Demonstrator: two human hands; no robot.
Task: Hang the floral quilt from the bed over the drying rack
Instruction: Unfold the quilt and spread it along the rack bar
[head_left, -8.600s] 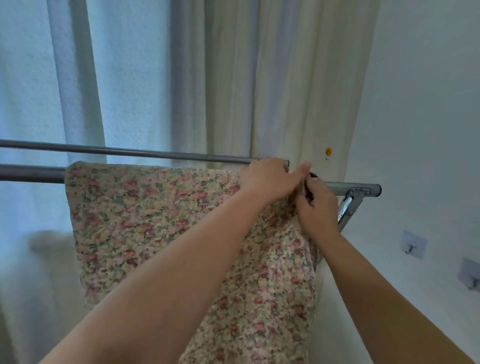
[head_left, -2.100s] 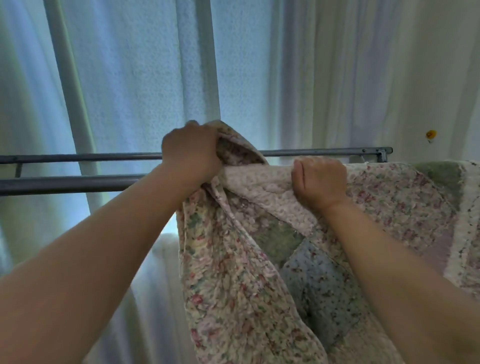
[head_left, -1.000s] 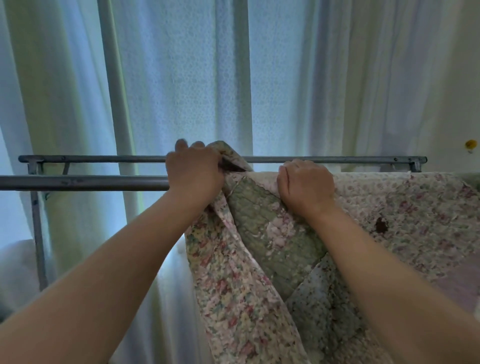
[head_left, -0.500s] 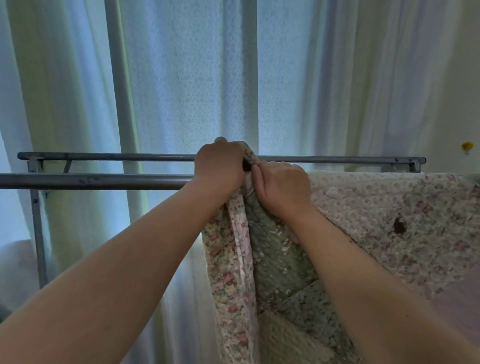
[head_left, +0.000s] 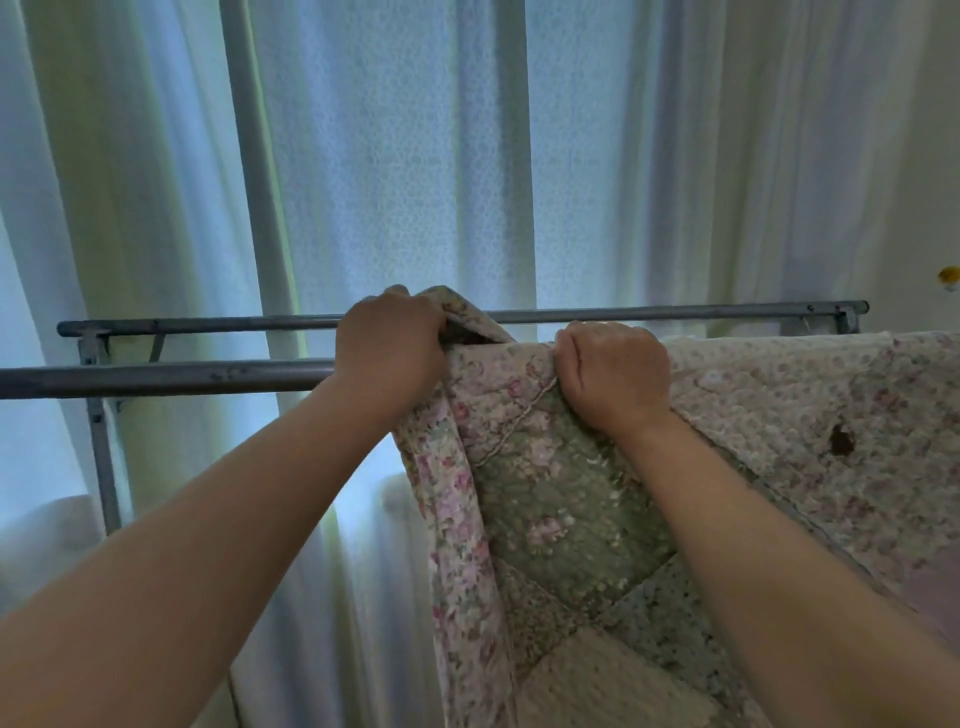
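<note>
Hands parted again since half a second ago: left hand (head_left: 389, 343) and right hand (head_left: 615, 371) each clench the floral quilt (head_left: 561, 483) top edge, lying along the drying rack (head_left: 171, 375) bar, bare bar leftward

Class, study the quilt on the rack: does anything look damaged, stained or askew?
Yes. The floral quilt carries a small dark spot on its pale right part, either a stain or a hole. Its left corner, gripped by the left hand, sticks up above the front rail.
</note>
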